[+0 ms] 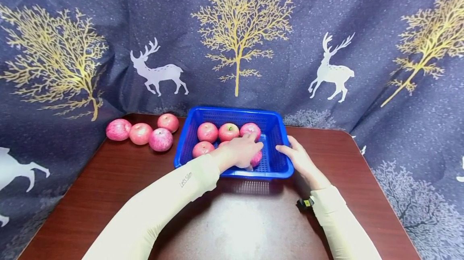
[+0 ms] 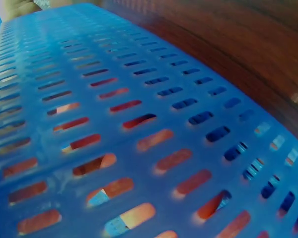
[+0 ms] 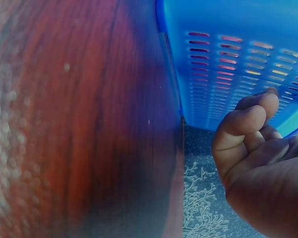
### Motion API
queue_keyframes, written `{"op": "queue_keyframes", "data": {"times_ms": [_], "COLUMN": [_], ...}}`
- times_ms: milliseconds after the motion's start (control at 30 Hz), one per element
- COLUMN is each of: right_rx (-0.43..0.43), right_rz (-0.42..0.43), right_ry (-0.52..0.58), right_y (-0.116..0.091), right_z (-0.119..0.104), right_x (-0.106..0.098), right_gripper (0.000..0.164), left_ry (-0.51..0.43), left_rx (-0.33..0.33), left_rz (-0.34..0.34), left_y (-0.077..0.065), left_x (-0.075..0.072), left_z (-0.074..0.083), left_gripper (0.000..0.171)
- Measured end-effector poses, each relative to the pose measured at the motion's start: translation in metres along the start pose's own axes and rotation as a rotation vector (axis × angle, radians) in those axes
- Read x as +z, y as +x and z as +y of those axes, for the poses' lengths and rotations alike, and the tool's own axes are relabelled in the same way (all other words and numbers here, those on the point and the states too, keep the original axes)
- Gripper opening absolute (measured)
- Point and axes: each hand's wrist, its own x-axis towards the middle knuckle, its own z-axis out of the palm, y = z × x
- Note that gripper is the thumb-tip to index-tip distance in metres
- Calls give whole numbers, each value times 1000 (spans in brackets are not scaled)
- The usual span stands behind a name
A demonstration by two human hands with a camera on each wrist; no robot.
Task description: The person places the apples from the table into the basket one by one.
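A blue plastic basket (image 1: 235,111) stands on the table with several red apples in it. My left hand (image 1: 239,151) reaches over its front rim and grips an apple (image 1: 256,158) in the front row, partly hidden under the fingers. Just beyond the fingertips lies another apple (image 1: 251,128) in the back row. My right hand (image 1: 300,157) holds the basket's right rim, thumb over the edge and fingers against the outside. In the right wrist view, curled fingers show beside the slotted wall (image 3: 228,64). The left wrist view has only the slotted wall (image 2: 139,114), with red behind its holes.
Left of the basket, several loose apples (image 1: 141,134) sit near the back edge of the brown table (image 1: 119,195). A dark patterned cloth (image 1: 253,71) hangs close behind the table and along its sides.
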Motion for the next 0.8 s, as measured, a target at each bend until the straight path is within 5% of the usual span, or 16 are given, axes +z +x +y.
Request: {"op": "queue_keyframes", "data": {"times_ms": [367, 800], "right_rx": [18, -8], "right_rz": [-14, -9], "right_ry": [5, 36], "right_y": [-1, -1], "right_z": [-2, 0], "right_x": [0, 1], "right_gripper": [57, 56], "left_ry": [22, -78], "left_rx": [21, -7], "left_rz": [30, 108], "left_y": [-6, -16], "left_x": [-2, -21], "left_z": [-6, -20], "left_gripper": [75, 77]}}
